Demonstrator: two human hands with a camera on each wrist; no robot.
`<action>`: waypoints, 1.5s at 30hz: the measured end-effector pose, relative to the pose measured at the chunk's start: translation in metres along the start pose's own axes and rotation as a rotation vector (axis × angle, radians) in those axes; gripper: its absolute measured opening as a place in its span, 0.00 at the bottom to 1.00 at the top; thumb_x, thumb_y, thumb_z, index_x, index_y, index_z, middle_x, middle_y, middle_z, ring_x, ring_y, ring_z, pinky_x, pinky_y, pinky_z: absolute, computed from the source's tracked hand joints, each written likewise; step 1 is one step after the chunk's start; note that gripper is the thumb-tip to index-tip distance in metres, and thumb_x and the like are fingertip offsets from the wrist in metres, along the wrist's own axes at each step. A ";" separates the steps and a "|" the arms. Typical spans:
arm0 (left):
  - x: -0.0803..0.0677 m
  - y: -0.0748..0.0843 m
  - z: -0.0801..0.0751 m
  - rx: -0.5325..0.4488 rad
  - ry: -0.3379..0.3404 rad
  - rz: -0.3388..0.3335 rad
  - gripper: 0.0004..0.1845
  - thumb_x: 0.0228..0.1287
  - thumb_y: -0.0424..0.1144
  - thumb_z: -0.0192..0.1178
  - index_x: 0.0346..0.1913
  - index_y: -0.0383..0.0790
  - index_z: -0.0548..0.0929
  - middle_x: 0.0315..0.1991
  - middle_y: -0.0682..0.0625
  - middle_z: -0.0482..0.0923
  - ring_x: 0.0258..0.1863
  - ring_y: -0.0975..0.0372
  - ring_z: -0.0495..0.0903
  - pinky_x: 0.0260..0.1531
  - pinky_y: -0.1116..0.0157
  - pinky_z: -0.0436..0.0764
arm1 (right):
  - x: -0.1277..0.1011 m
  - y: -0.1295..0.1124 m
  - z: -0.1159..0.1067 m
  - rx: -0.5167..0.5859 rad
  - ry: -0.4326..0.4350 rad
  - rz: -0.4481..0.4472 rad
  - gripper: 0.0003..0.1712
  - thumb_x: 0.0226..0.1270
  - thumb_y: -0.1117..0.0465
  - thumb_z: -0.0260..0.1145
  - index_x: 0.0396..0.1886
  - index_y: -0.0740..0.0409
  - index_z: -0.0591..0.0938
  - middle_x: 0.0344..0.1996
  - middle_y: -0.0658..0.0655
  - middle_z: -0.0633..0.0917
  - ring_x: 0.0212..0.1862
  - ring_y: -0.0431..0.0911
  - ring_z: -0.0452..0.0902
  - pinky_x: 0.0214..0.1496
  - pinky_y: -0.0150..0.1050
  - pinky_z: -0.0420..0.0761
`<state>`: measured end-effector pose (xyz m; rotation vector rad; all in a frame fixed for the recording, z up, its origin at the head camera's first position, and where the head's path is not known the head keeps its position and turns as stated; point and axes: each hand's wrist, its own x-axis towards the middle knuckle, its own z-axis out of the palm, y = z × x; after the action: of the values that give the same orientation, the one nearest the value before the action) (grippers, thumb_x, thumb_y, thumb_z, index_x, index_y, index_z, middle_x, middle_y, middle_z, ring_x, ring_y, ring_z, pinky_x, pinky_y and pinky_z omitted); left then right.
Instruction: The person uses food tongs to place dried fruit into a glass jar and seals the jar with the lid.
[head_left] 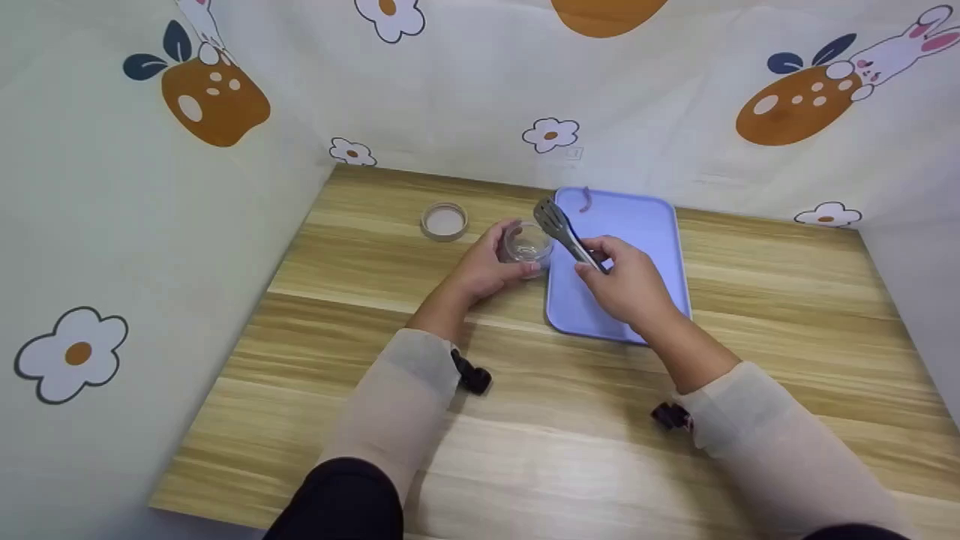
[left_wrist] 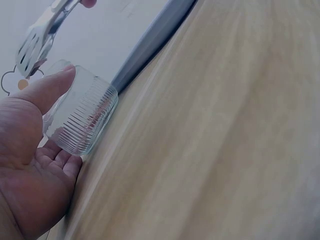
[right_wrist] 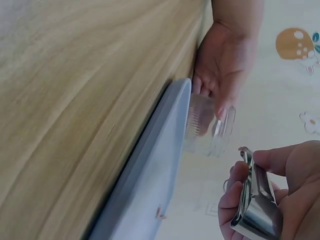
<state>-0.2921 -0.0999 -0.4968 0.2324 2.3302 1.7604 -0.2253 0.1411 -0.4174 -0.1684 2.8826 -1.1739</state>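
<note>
On the wooden table, just left of the one lavender tray, stands a single clear ribbed glass jar, its open mouth facing up. The left hand grasps it, fingers and thumb curled around its wall; in the left wrist view the thumb lies along the jar's ribbed side, and the jar's base sits on the wood right beside the tray's edge.

The right hand is over the tray and grips one pair of metal tongs by the hinged end, fingers closed round the two arms. The slotted tips of the tongs hang squeezed together just above and to the right of the jar's mouth, apart from the glass. The right wrist view shows the steel hinge end pinched in the fingers, with the jar beyond it at the tray's rim.

On the tray's far end, away from the jar, lies one small pinkish-brown, worm-shaped piece; what it is cannot be told. One round jar lid rests flat on the table to the left of the jar, well apart from it.
</note>
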 end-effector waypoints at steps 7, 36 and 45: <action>0.000 0.002 -0.001 0.016 0.004 -0.027 0.52 0.56 0.51 0.83 0.81 0.59 0.66 0.81 0.54 0.69 0.82 0.57 0.65 0.86 0.56 0.59 | -0.001 -0.003 0.005 0.001 -0.025 0.018 0.23 0.74 0.54 0.71 0.66 0.49 0.83 0.47 0.54 0.85 0.32 0.46 0.72 0.30 0.37 0.73; 0.000 0.001 -0.002 0.013 -0.002 -0.009 0.52 0.57 0.49 0.83 0.82 0.53 0.65 0.81 0.51 0.68 0.84 0.58 0.63 0.86 0.59 0.56 | 0.016 0.017 -0.006 0.002 -0.049 0.116 0.46 0.74 0.43 0.69 0.82 0.61 0.67 0.70 0.66 0.79 0.62 0.57 0.76 0.67 0.55 0.77; -0.001 0.002 -0.002 0.047 0.005 -0.027 0.53 0.55 0.52 0.83 0.82 0.57 0.65 0.82 0.51 0.67 0.84 0.54 0.63 0.86 0.55 0.56 | 0.034 0.042 -0.012 -0.044 -0.082 0.235 0.48 0.76 0.43 0.67 0.83 0.64 0.62 0.72 0.68 0.76 0.63 0.58 0.74 0.69 0.55 0.78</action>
<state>-0.2918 -0.1011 -0.4939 0.2030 2.3693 1.6967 -0.2639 0.1755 -0.4372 0.1158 2.7651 -1.0374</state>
